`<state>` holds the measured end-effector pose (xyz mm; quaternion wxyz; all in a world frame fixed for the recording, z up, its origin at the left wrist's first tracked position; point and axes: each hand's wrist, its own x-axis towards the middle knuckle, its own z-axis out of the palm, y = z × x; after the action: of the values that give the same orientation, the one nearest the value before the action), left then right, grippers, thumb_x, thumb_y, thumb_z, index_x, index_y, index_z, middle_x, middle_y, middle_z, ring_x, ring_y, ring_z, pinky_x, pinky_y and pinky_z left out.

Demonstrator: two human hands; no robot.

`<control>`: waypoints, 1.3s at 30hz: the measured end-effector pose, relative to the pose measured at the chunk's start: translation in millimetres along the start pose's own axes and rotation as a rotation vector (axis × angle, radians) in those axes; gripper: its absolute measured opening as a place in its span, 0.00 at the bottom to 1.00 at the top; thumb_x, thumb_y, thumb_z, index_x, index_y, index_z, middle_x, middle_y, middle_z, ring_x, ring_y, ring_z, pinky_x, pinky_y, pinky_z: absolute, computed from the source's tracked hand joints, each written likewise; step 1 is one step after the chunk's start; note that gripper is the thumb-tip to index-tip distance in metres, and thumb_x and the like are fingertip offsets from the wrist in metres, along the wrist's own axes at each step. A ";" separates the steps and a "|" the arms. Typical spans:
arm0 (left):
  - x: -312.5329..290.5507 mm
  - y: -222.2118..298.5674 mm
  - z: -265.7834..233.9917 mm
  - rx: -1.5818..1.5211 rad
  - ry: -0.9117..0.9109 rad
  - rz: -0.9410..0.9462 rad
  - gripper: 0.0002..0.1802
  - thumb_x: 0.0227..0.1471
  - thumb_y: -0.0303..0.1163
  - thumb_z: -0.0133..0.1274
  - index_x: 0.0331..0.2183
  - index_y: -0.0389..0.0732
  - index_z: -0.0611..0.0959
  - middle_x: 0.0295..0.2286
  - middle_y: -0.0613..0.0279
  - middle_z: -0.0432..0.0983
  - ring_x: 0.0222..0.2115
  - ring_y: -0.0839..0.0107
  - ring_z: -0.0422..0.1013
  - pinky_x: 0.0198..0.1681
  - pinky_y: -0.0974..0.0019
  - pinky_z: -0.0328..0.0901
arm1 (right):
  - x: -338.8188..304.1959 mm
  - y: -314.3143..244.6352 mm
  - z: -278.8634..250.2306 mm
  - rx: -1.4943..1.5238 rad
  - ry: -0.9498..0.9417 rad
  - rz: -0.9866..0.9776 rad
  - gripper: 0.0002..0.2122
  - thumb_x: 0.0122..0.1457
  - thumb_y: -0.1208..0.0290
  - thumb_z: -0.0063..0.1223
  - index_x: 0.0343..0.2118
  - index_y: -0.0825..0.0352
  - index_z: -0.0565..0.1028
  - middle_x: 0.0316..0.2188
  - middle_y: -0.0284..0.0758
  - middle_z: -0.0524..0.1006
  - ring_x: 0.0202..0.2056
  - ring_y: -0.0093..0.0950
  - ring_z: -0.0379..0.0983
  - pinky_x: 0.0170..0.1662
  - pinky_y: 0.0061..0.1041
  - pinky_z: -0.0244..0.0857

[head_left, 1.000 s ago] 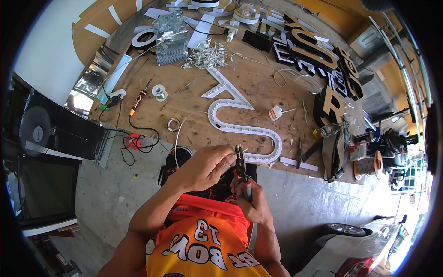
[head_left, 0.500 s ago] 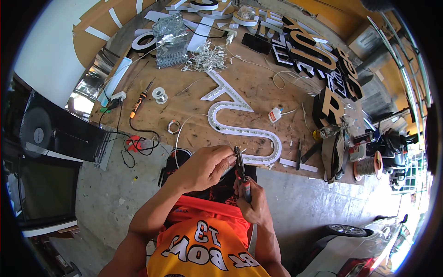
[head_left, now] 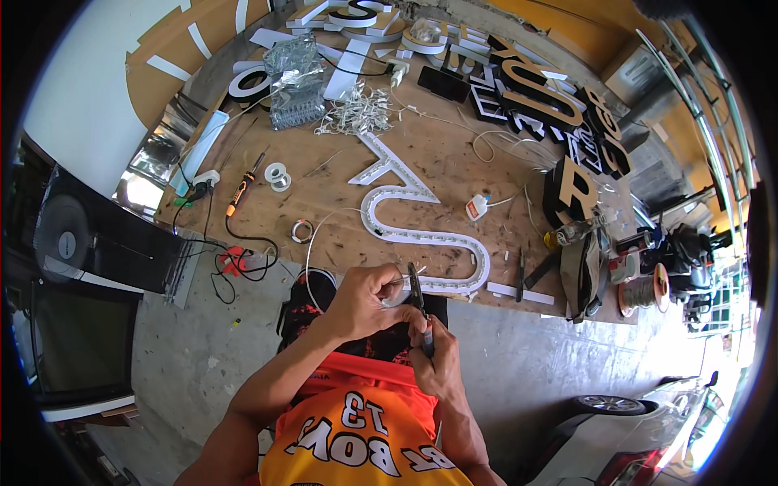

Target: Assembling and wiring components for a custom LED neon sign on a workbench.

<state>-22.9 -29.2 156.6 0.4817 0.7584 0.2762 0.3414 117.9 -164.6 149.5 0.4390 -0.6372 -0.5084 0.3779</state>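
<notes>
My right hand [head_left: 438, 361] is wrapped round a pair of pliers [head_left: 416, 288] with dark jaws and red-and-black handles, jaws pointing up toward the table edge. Close beside it, my left hand [head_left: 362, 303] is closed in a pinch on a thin white wire [head_left: 307, 271], its fingers near the plier handles. That wire loops down from a white S-shaped channel letter [head_left: 485, 263] lined with LED modules. The S lies at the table's front edge, just beyond both hands. Behind it lies a white Y-shaped letter [head_left: 403, 172], also lined with modules. What exactly sits between my left fingertips is hidden.
On the wooden table [head_left: 324, 174] are a soldering iron [head_left: 242, 191], a solder spool [head_left: 277, 176], a tape-like ring [head_left: 302, 232], a small white bottle [head_left: 476, 208] and a pile of LED modules [head_left: 356, 111]. Black-and-gold letters [head_left: 539, 89] crowd the far right.
My left hand has shifted slightly down, its fingers now reaching toward the plier handles. The pliers have tilted more upright and moved a little left. The view has shifted slightly.
</notes>
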 end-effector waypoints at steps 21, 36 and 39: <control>-70.7 -48.0 -16.0 -0.792 -0.082 -0.413 0.16 0.58 0.43 0.53 0.36 0.40 0.71 0.28 0.69 0.62 0.27 0.81 0.58 0.34 0.73 0.58 | 25.4 231.2 -217.6 -0.949 0.654 0.221 0.14 0.56 0.60 0.57 0.34 0.68 0.74 0.34 0.50 0.74 0.40 0.52 0.71 0.41 0.50 0.64; -72.4 -46.7 36.3 -0.598 0.223 -0.367 0.06 0.58 0.23 0.55 0.37 0.33 0.84 0.36 0.62 0.77 0.34 0.76 0.73 0.40 0.71 0.67 | 37.2 -42.5 -61.6 -0.011 0.006 -0.545 0.17 0.60 0.63 0.54 0.42 0.74 0.75 0.38 0.45 0.80 0.40 0.39 0.78 0.46 0.32 0.69; -69.3 -43.3 23.4 -0.639 0.256 -0.444 0.06 0.58 0.23 0.57 0.36 0.31 0.84 0.36 0.61 0.79 0.38 0.76 0.73 0.43 0.69 0.68 | 34.2 -94.6 -10.1 0.548 -0.368 -0.686 0.16 0.57 0.57 0.53 0.31 0.69 0.74 0.31 0.48 0.80 0.30 0.39 0.77 0.38 0.32 0.71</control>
<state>-51.1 -77.1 92.2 0.7168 0.4440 0.3708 0.3892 104.2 -123.6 240.9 0.5930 -0.2156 -0.6402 0.4382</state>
